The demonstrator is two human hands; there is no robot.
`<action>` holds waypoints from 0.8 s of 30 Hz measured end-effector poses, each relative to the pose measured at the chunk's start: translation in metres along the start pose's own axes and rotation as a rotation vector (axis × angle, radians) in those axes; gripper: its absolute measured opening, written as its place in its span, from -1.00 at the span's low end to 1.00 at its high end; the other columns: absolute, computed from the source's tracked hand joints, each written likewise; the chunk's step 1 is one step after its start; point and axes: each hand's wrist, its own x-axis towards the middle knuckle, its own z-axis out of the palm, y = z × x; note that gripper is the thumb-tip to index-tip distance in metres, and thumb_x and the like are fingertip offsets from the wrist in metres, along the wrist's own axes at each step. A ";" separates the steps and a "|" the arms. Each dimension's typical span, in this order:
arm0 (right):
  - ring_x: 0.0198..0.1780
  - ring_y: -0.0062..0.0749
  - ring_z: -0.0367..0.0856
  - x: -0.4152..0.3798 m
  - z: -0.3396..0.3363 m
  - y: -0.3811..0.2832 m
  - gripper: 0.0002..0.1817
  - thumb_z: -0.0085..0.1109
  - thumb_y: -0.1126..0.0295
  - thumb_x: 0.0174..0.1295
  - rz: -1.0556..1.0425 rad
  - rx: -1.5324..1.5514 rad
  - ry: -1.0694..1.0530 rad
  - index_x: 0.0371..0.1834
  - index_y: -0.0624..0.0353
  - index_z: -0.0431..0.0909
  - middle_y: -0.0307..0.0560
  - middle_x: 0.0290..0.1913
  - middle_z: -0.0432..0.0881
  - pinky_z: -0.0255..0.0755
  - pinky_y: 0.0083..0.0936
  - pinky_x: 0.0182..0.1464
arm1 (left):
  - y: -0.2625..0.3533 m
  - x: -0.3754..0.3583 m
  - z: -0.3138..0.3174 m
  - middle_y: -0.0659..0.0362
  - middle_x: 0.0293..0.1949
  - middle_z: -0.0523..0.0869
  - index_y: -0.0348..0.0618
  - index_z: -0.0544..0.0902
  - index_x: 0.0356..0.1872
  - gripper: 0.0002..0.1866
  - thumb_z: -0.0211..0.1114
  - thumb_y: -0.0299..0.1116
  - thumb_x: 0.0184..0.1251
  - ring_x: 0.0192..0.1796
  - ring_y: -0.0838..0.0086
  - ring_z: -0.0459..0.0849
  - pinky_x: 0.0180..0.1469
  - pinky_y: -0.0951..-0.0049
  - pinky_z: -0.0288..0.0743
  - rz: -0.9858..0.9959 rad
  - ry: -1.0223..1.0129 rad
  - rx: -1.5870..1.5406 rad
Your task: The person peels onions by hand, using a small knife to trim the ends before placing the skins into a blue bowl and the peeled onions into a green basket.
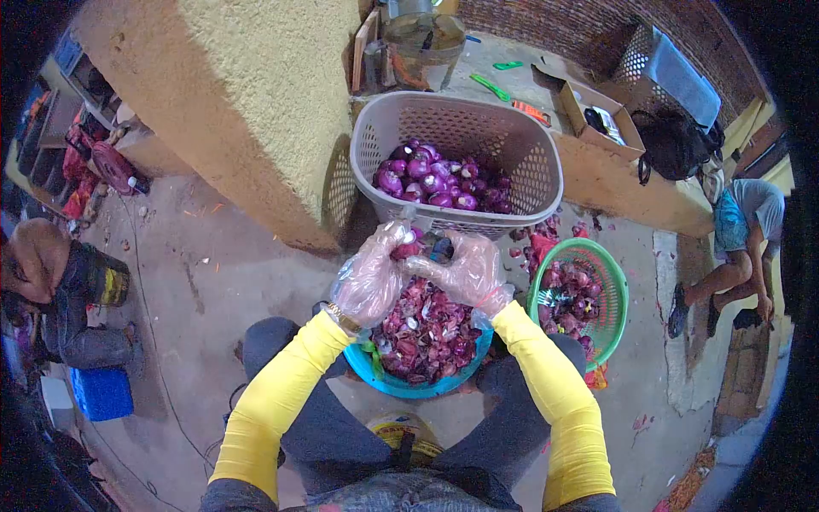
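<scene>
Clear plastic gloves cover both hands, and yellow sleeves (273,392) run up the forearms. Left hand (368,275): fingers closed on a purple onion (408,246), which sits between the two hands, near the front rim of the grey basket (368,136). Right hand (469,271): fingers curled around a small dark object (441,249); mostly hidden, kind cannot be told. Thumb points toward the onion; whether it touches cannot be told.

Below the hands, between the knees: blue basin (418,392) heaped with reddish-purple peels (426,341). Beyond the hands, the grey basket, perforated, holds many shiny purple onions (439,177). To the right of the basin: green basket (622,307) with duller, dark red onions (570,286). Loose skins lie on the floor (644,375) near it.

Surroundings: one seated person (755,213) at far right, another (43,264) at far left, near a blue box (101,394).
</scene>
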 end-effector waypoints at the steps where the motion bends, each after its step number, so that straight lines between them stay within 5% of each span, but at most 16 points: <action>1: -0.26 0.18 0.80 0.000 -0.001 -0.001 -0.23 0.41 -0.44 0.09 0.005 -0.006 -0.024 -0.07 0.10 0.83 0.20 -0.33 0.79 0.66 -0.02 -0.14 | 0.000 0.000 0.001 0.20 0.08 0.70 -0.15 0.61 0.20 -0.77 0.09 -0.35 0.73 0.13 0.44 0.66 0.24 0.33 0.60 0.000 0.000 0.000; 5: -0.24 0.18 0.80 -0.001 0.001 -0.003 -0.24 0.39 -0.43 0.13 -0.015 0.057 -0.007 -0.03 0.09 0.83 0.22 -0.30 0.79 0.66 -0.02 -0.13 | 0.000 0.000 0.009 0.22 0.07 0.67 -0.13 0.60 0.19 -0.79 0.10 -0.36 0.72 0.11 0.50 0.61 0.22 0.40 0.54 -0.031 -0.037 -0.048; 7: -0.31 0.15 0.77 -0.001 0.001 -0.004 -0.35 0.43 -0.32 0.17 -0.022 0.039 -0.007 -0.19 0.13 0.84 0.17 -0.39 0.76 0.60 -0.07 -0.20 | -0.002 0.002 0.006 0.25 0.06 0.63 -0.10 0.60 0.15 -0.82 0.10 -0.37 0.71 0.08 0.54 0.58 0.20 0.43 0.50 -0.038 -0.005 -0.010; 9: -0.30 0.16 0.77 -0.002 0.001 -0.002 -0.37 0.40 -0.31 0.21 -0.025 0.034 -0.021 -0.21 0.13 0.84 0.19 -0.40 0.75 0.59 -0.06 -0.21 | -0.007 0.005 0.000 0.24 0.08 0.62 -0.13 0.59 0.19 -0.79 0.09 -0.42 0.70 0.09 0.55 0.56 0.22 0.43 0.48 0.106 0.056 0.380; 12: -0.31 0.17 0.77 -0.002 -0.001 -0.004 -0.37 0.31 -0.33 0.27 -0.031 0.012 -0.045 -0.17 0.09 0.85 0.22 -0.40 0.75 0.60 -0.01 -0.19 | -0.001 0.003 0.008 0.23 0.09 0.61 -0.15 0.57 0.21 -0.77 0.08 -0.45 0.69 0.09 0.55 0.55 0.25 0.44 0.47 -0.052 0.028 0.019; 16: -0.36 0.18 0.76 -0.002 0.001 0.000 -0.37 0.25 -0.35 0.31 -0.077 -0.029 -0.037 -0.14 0.04 0.86 0.22 -0.44 0.74 0.61 0.03 -0.22 | -0.006 0.002 -0.007 0.24 0.10 0.61 -0.16 0.56 0.22 -0.77 0.07 -0.46 0.69 0.10 0.56 0.55 0.27 0.45 0.46 0.011 -0.038 0.154; 18: -0.38 0.17 0.75 -0.002 0.001 0.002 -0.39 0.28 -0.32 0.30 -0.105 -0.061 -0.052 -0.18 0.06 0.86 0.22 -0.45 0.73 0.60 0.00 -0.25 | -0.009 0.005 -0.013 0.13 0.26 0.63 -0.20 0.45 0.48 -0.59 0.09 -0.38 0.73 0.23 0.45 0.59 0.33 0.39 0.51 0.017 -0.086 0.059; 24: -0.44 0.11 0.75 -0.005 -0.002 0.008 -0.35 0.20 -0.38 0.31 -0.281 -0.173 -0.096 -0.23 0.01 0.85 0.16 -0.53 0.70 0.59 0.03 -0.32 | -0.001 0.001 -0.006 0.03 0.43 0.54 -0.20 0.37 0.56 -0.48 0.09 -0.22 0.74 0.41 0.23 0.56 0.47 0.13 0.51 -0.144 0.009 0.073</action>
